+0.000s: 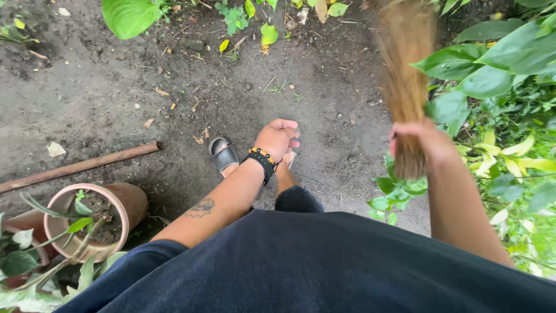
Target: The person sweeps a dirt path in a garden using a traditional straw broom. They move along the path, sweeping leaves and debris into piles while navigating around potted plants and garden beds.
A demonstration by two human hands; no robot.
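A straw broom (405,75) stood nearly upright on the right side of the view, blurred, its tan bristles fanning upward toward the top edge and its bound lower end caught in the right hand (420,142). That hand was wrapped tight around the bundle, fingers curled fully about it. The left hand (278,138) hung loosely closed over the middle of the view, holding nothing that could be seen, with a black and yellow beaded bracelet (262,161) at the wrist and a small dark tattoo (201,207) on the forearm. Just beneath the left hand a foot in a grey slide sandal (223,154) rested on the bare dark soil (116,98), which was dotted with dry leaves. A dark shirt (324,266) filled the lower part of the view. To the left, a rusty pipe (81,166) lay on the ground, and near it a terracotta pot (116,211) lay tipped with soil inside. Green leafy plants (504,75) crowded the right edge, close beside the broom.
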